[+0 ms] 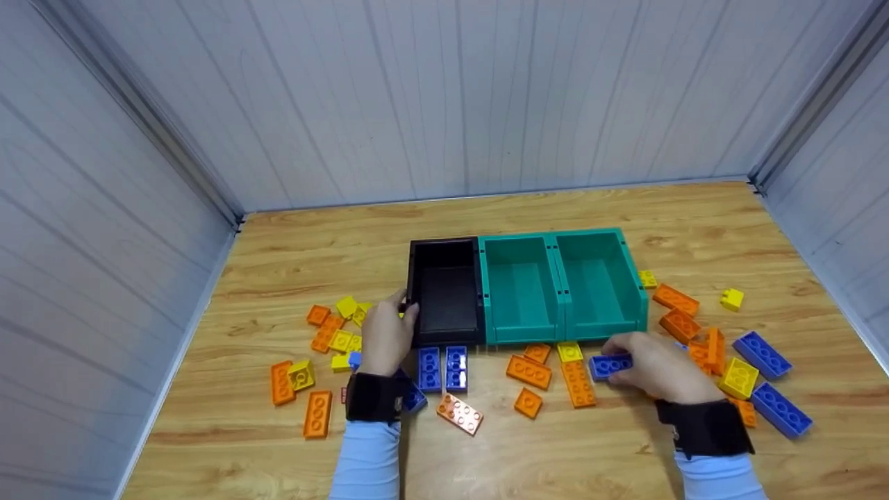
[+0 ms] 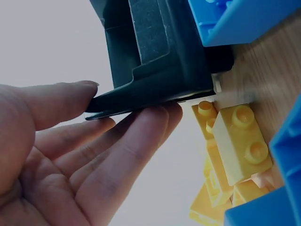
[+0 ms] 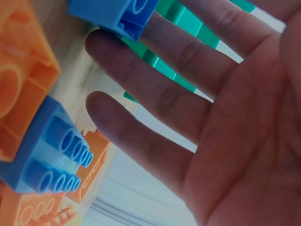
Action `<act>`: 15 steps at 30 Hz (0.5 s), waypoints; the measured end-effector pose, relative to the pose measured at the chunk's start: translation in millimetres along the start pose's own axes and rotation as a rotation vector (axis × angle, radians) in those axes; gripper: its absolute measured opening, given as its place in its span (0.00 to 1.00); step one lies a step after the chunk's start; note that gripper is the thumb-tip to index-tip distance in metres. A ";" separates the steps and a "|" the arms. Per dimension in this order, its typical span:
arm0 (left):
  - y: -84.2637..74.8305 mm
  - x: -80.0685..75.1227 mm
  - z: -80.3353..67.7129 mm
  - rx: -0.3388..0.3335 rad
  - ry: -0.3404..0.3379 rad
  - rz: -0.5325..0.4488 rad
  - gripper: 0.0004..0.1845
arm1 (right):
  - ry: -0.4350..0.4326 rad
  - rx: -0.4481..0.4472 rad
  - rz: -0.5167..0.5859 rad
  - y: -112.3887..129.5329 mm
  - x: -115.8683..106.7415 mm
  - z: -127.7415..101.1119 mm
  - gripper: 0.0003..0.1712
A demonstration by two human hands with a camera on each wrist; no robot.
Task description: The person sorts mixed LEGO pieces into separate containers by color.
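My left hand [image 1: 385, 337] grips the left wall of a black bin [image 1: 446, 292]. In the left wrist view the thumb lies on one side of the wall's edge, and the fingers [image 2: 141, 134] lie against the other. At the front of the green bins, my right hand [image 1: 656, 368] has thumb and forefinger around the right end of a blue brick [image 1: 605, 367]. The right wrist view has this blue brick [image 3: 115, 16] at its top edge, by the fingertips, while the other fingers [image 3: 136, 136] stretch out straight.
Two green bins [image 1: 561, 332] adjoin the black one. Orange bricks [image 1: 529, 372], yellow bricks [image 1: 301, 375] and blue bricks [image 1: 781, 410] lie scattered left, right and in front. A copper-coloured brick [image 1: 460, 414] lies near the front. Pale panels [image 1: 486, 104] wall the table in.
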State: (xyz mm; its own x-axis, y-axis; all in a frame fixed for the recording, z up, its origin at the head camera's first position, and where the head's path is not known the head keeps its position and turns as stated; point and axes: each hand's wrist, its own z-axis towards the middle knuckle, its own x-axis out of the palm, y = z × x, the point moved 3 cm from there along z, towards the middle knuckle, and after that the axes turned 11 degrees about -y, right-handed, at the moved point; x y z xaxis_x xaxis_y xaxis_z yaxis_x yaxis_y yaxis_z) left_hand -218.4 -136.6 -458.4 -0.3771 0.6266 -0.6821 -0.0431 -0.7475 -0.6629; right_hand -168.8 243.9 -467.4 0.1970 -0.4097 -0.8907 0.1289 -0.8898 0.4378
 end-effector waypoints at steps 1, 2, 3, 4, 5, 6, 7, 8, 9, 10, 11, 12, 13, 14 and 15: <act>0.6 -0.1 0.1 0.002 -0.002 -0.006 0.19 | -0.003 0.000 -0.005 -0.3 -0.5 -0.1 0.19; 1.1 -0.1 0.3 -0.001 -0.005 -0.017 0.19 | -0.004 -0.003 -0.008 -0.3 -1.3 -0.2 0.19; 1.8 -0.2 0.3 0.005 -0.010 -0.025 0.18 | -0.009 -0.009 -0.013 -0.2 -2.2 -0.3 0.19; 2.6 -0.1 0.3 0.007 -0.013 -0.032 0.17 | -0.012 -0.014 -0.017 0.0 -3.2 -0.5 0.19; 2.9 0.0 0.1 0.010 -0.017 -0.037 0.17 | -0.017 -0.021 -0.018 0.4 -4.3 -0.6 0.19; 3.3 0.1 0.0 0.010 -0.019 -0.040 0.17 | -0.022 -0.029 -0.018 0.9 -5.3 -0.7 0.19; 3.6 0.5 -0.1 0.009 -0.020 -0.042 0.16 | -0.028 -0.035 -0.020 1.5 -6.4 -0.8 0.20; 3.9 0.9 -0.2 0.008 -0.020 -0.045 0.16 | -0.037 -0.041 -0.018 2.1 -7.7 -0.8 0.20; 4.0 1.2 -0.3 0.009 -0.020 -0.044 0.16 | -0.050 -0.049 -0.018 2.6 -9.2 -0.7 0.20; 3.6 1.3 -0.4 0.004 -0.018 -0.042 0.16 | -0.060 -0.054 -0.015 3.3 -10.7 -0.7 0.21; 3.3 1.2 -0.5 0.002 -0.017 -0.039 0.16 | -0.073 -0.057 -0.013 3.9 -12.2 -0.8 0.21; 3.2 1.2 -0.1 -0.001 -0.015 -0.038 0.17 | -0.088 -0.058 -0.012 4.4 -13.9 -1.1 0.22; 3.0 1.1 0.1 -0.001 -0.015 -0.037 0.17 | -0.106 -0.062 -0.007 4.9 -16.0 -1.2 0.23; 2.8 0.7 0.3 0.000 -0.016 -0.035 0.17 | -0.129 -0.071 0.000 5.3 -18.1 -1.3 0.24; 2.5 0.2 0.4 0.000 -0.015 -0.035 0.17 | -0.158 -0.082 0.003 5.7 -20.3 -1.7 0.24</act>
State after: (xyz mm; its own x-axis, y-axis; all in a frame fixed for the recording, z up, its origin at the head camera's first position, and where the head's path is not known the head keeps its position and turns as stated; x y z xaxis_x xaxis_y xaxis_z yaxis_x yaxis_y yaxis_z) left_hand -218.9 -138.4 -460.1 -0.3896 0.6487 -0.6538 -0.0561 -0.7253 -0.6862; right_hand -170.4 247.5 -446.6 0.0432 -0.4449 -0.8945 0.2091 -0.8715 0.4436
